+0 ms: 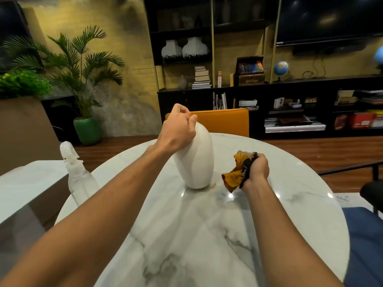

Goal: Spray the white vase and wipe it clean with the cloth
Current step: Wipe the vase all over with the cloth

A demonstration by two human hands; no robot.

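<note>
Your left hand (178, 129) is curled over the top of the white vase (195, 160), fingers pinched round the neck, so the mouth is covered and you can't tell if anything's inside. The vase stands on its base near the middle of the round marble table (207, 235), leaning a bit to the left under your grip. Your right hand (256, 169) is just to the right of it, clenched tight round a crumpled cloth (234, 175), orange-yellow with dark patches, that sticks out of your fist toward the vase without touching it. The hand looks to rest on or just above the tabletop.

Containers: a clear spray bottle (79, 175) with a whitish trigger head stands upright at the table's left edge, well apart from the vase, partly behind your left forearm. It's see-through, but the liquid level is hard to make out. Further back on the floor a green pot (88, 130) holds a palm plant.

Around you: an orange chair back (223, 121) sits right behind the vase on the far side of the table, a blue seat (366, 245) is at your right, and dark shelves (290, 104) with books, two more white vases and a small globe (280, 68) run along the back wall. Nothing sits between the cloth and the vase.
</note>
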